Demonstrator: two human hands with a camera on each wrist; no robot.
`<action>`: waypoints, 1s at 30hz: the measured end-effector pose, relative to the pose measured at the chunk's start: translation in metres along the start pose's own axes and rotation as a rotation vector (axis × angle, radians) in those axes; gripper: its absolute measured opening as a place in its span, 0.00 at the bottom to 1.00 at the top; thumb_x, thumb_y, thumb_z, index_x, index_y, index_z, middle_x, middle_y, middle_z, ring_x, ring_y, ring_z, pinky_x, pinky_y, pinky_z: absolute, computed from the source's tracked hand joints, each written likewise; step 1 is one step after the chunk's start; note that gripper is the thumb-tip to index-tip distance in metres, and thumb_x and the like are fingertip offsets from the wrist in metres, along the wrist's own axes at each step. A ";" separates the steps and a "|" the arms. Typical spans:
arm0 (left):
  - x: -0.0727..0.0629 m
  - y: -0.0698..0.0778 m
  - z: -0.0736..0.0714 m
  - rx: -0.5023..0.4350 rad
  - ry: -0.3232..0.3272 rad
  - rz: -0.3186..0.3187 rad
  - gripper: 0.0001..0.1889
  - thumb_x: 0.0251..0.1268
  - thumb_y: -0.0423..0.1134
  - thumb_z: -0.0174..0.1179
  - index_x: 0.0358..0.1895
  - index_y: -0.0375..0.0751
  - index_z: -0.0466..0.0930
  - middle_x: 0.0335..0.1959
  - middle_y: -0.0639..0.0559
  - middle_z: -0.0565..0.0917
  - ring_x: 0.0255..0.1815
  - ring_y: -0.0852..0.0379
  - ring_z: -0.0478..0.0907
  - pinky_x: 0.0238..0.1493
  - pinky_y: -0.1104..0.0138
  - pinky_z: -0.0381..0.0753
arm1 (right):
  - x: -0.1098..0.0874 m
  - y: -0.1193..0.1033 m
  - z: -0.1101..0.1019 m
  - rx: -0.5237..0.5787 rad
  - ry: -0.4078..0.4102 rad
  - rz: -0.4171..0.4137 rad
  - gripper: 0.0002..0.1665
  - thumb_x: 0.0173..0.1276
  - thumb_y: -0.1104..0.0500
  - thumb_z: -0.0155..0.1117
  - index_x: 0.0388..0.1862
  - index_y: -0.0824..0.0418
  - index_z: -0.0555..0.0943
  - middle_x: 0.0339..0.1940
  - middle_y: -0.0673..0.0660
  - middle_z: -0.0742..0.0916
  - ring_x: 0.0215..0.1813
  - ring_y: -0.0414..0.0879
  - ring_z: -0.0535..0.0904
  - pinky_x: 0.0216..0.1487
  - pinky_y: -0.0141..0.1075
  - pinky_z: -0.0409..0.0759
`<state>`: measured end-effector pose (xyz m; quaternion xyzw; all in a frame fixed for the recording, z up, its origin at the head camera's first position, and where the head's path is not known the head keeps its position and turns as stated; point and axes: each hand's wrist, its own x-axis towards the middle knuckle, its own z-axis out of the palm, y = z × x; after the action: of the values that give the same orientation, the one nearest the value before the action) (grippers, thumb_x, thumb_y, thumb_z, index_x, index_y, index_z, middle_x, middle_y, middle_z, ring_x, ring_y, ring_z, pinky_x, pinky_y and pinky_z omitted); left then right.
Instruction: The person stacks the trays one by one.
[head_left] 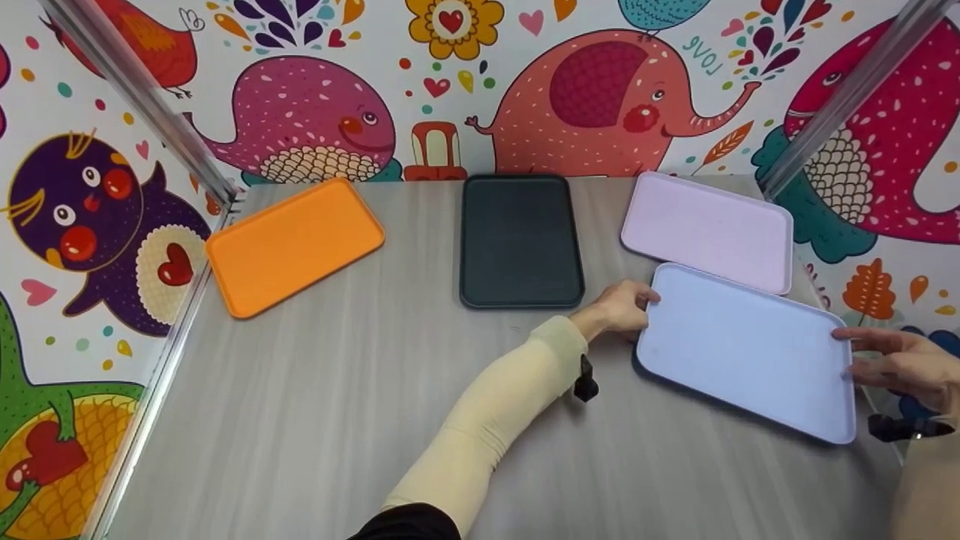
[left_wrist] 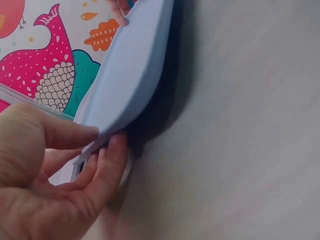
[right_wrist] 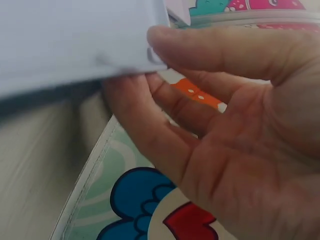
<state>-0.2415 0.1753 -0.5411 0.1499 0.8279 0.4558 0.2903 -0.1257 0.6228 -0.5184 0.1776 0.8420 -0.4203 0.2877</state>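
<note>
A light blue tray (head_left: pixel 750 352) is held between both hands at the right of the table, slightly raised above a shadow. My left hand (head_left: pixel 624 306) pinches its left short edge, thumb on top and fingers beneath, as the left wrist view shows on the tray rim (left_wrist: pixel 117 85). At the opposite short edge my right hand (head_left: pixel 904 360) grips with the thumb over the rim; in the right wrist view the fingers (right_wrist: pixel 145 115) go under the tray (right_wrist: pixel 80 40). A lilac tray (head_left: pixel 709 229) lies just behind, its front edge partly overlapped in the head view.
A black tray (head_left: pixel 521 240) lies at the back middle of the grey table (head_left: pixel 337 420), and an orange tray (head_left: pixel 296 247) lies angled at the back left. Printed cartoon walls (head_left: pixel 442 90) and metal posts (head_left: pixel 847 97) border the table.
</note>
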 end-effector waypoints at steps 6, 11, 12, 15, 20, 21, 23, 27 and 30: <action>0.001 0.002 -0.013 -0.178 -0.014 -0.006 0.28 0.71 0.22 0.67 0.71 0.47 0.87 0.60 0.48 0.88 0.46 0.60 0.83 0.45 0.56 0.96 | -0.004 -0.002 0.002 0.113 0.043 -0.098 0.35 0.78 0.57 0.77 0.73 0.23 0.80 0.48 0.19 0.78 0.52 0.32 0.84 0.62 0.41 0.93; 0.003 0.008 -0.024 -0.243 -0.020 -0.001 0.29 0.71 0.22 0.68 0.73 0.47 0.86 0.65 0.46 0.88 0.47 0.58 0.86 0.49 0.53 0.97 | -0.005 -0.008 0.005 0.168 0.101 -0.168 0.36 0.81 0.58 0.73 0.80 0.29 0.77 0.51 0.22 0.79 0.49 0.29 0.85 0.51 0.31 0.92; 0.003 0.009 -0.027 -0.252 -0.020 0.003 0.29 0.71 0.22 0.68 0.73 0.47 0.86 0.66 0.46 0.87 0.47 0.58 0.86 0.49 0.54 0.97 | -0.006 -0.010 0.005 0.176 0.108 -0.177 0.36 0.82 0.58 0.72 0.81 0.30 0.77 0.52 0.22 0.79 0.49 0.29 0.85 0.51 0.31 0.93; 0.004 0.010 -0.035 -0.298 -0.023 0.028 0.28 0.72 0.23 0.67 0.73 0.47 0.86 0.70 0.46 0.86 0.50 0.58 0.85 0.47 0.56 0.97 | -0.006 -0.018 0.005 0.200 0.115 -0.191 0.37 0.82 0.58 0.71 0.83 0.30 0.75 0.53 0.23 0.80 0.48 0.29 0.86 0.49 0.32 0.93; 0.005 0.011 -0.055 -0.402 -0.060 0.070 0.25 0.75 0.26 0.65 0.71 0.46 0.87 0.65 0.49 0.85 0.52 0.58 0.85 0.50 0.51 0.96 | -0.002 -0.035 0.004 0.348 0.108 -0.195 0.37 0.80 0.64 0.72 0.79 0.31 0.80 0.51 0.22 0.84 0.47 0.30 0.87 0.45 0.33 0.94; 0.005 0.011 -0.059 -0.419 -0.070 0.075 0.24 0.76 0.26 0.65 0.71 0.46 0.87 0.63 0.49 0.85 0.52 0.57 0.86 0.51 0.49 0.96 | -0.001 -0.039 0.005 0.374 0.111 -0.197 0.37 0.80 0.65 0.72 0.78 0.31 0.81 0.51 0.22 0.85 0.47 0.31 0.87 0.45 0.32 0.93; 0.003 0.011 -0.068 -0.437 -0.079 0.078 0.23 0.77 0.27 0.65 0.71 0.46 0.86 0.59 0.50 0.84 0.52 0.57 0.86 0.53 0.48 0.96 | 0.003 -0.047 0.007 0.407 0.116 -0.210 0.37 0.79 0.65 0.73 0.78 0.32 0.82 0.52 0.23 0.85 0.47 0.31 0.86 0.45 0.31 0.93; 0.001 0.009 -0.085 -0.435 -0.076 0.094 0.23 0.77 0.28 0.65 0.71 0.47 0.86 0.58 0.47 0.84 0.53 0.56 0.87 0.53 0.46 0.96 | 0.009 -0.061 0.014 0.463 0.127 -0.232 0.39 0.79 0.65 0.73 0.82 0.36 0.79 0.56 0.29 0.84 0.49 0.32 0.85 0.47 0.31 0.93; -0.001 0.006 -0.096 -0.433 -0.068 0.117 0.24 0.77 0.28 0.65 0.73 0.46 0.85 0.61 0.45 0.84 0.53 0.55 0.87 0.51 0.48 0.97 | 0.013 -0.072 0.018 0.519 0.123 -0.243 0.41 0.79 0.65 0.73 0.84 0.37 0.78 0.58 0.32 0.83 0.50 0.32 0.87 0.49 0.31 0.93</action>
<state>-0.3001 0.1140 -0.4957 0.1472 0.6904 0.6337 0.3163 -0.1687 0.5673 -0.4921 0.1683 0.7374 -0.6413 0.1288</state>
